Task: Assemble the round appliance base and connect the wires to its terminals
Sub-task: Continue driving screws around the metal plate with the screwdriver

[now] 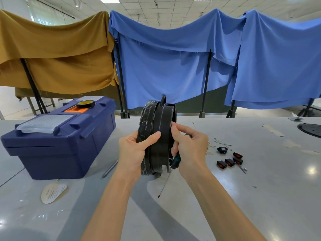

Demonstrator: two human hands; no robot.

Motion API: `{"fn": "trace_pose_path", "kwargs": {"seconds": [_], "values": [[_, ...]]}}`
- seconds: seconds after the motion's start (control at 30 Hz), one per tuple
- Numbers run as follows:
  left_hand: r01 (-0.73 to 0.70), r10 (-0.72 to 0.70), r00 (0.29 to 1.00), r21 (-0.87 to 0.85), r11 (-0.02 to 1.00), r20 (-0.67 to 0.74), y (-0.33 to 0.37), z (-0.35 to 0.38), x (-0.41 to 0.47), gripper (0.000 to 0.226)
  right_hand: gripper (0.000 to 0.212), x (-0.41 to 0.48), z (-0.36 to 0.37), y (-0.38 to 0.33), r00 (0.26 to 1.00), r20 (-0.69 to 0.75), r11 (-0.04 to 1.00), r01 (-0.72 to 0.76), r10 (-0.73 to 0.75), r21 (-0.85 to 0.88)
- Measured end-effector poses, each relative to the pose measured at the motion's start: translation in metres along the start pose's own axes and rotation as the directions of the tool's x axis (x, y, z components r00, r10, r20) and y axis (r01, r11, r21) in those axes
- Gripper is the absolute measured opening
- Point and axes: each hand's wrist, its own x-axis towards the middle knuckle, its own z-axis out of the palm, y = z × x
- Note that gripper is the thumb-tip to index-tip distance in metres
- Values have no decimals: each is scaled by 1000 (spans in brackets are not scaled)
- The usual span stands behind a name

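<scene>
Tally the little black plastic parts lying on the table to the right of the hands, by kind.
Black plastic rocker switches with red faces: 4
Black plastic flanged socket: 1
Total: 5

Single head-worn wide-angle view, facing forward and down, close above table [260, 197]

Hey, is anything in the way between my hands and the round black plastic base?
Nothing visible. The left hand grips the round black plastic base, which stands on edge, and the right hand is at its rim while holding a green-handled screwdriver.
</scene>
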Motion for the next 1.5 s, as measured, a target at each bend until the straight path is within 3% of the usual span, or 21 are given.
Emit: {"fn": "trace_pose_path", "kwargs": {"seconds": [0.13,0.27,0.43,0.6,0.73,0.87,0.97,1.2,1.5], "values": [[-71,64,997,154,986,46,1,1,3,19,17,5,-14,-1,983,53,982,-179,176,54],[-163,118,985,464,871,123,-9,-2,7,25,17,9,-29,9,899,143,886,-434,414,162],[-228,95,973,783,579,213,-26,-8,7,4,10,19,-54,26,695,329,616,-719,639,323],[-298,31,953,909,290,302,-39,1,-2,17,25,23,-78,41,555,407,379,-816,725,436],[-359,-28,930,921,151,367,-58,8,-8,30,12,21,-93,51,456,473,219,-854,754,472],[-433,-69,899,901,17,433,-68,11,-14,20,21,16,-93,56,439,480,193,-857,759,477],[-429,-96,898,903,13,428,-70,8,-14,27,22,12,-92,55,412,497,172,-872,763,459],[-458,-151,883,886,-72,444,-76,10,-14,24,22,7,-82,47,484,431,217,-817,761,534],[-464,-138,884,874,-144,447,-81,12,-15,32,30,6,-87,37,503,417,153,-757,757,636]]}}
